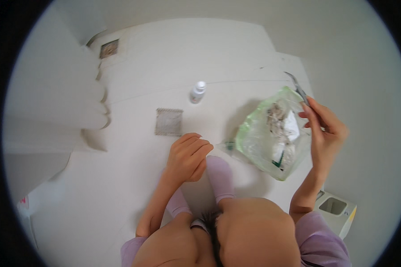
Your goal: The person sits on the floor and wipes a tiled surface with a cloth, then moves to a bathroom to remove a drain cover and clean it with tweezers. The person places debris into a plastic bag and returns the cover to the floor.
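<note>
My right hand (325, 128) pinches curved metal tweezers (298, 86), whose thin bent tip points up and away to the left. Below them a thin green-tinted plastic bag (254, 133) stands on the floor with its mouth spread wide. Inside it lie a clump of greyish hair-like waste (276, 120), crumpled white tissue (290, 125) and a dark green scrap (278, 161). My left hand (190, 157) is curled above my feet, left of the bag. Its fingertips are turned down, so I cannot tell whether anything is in it.
A square floor drain cover (169, 122) lies just beyond my left hand, with a white capped bottle (197, 92) behind it. Another drain (109, 49) is at the far left, near a pale curtain (67, 86). Beside my right elbow stands a whitish container (337, 213).
</note>
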